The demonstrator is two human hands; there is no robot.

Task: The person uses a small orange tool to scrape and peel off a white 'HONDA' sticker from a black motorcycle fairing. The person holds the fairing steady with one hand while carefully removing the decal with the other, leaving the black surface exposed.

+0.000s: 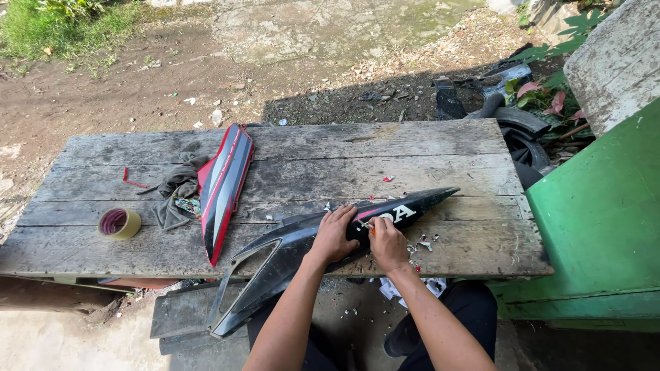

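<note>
The black panel, a long, glossy, pointed piece of plastic bodywork, is lying slantwise across the near edge of the table, its open-framed tail hanging off toward the person. The left hand is pressing flat on the panel with fingers spread, steadying it, while the right hand is closing around a small orange-tipped tool, working at the edge of the white sticker just beyond it. The job seems to be partly done: small scraps of peeled material are lying right of the panel on the boards and on the ground below, yet most of the white lettering is still sitting in place. Left of the panel, a red and grey panel with smooth stripes is resting beside a crumpled grey rag, and farther left a roll of tape is sitting flat. The table is made of rough, weathered grey planks.
</note>
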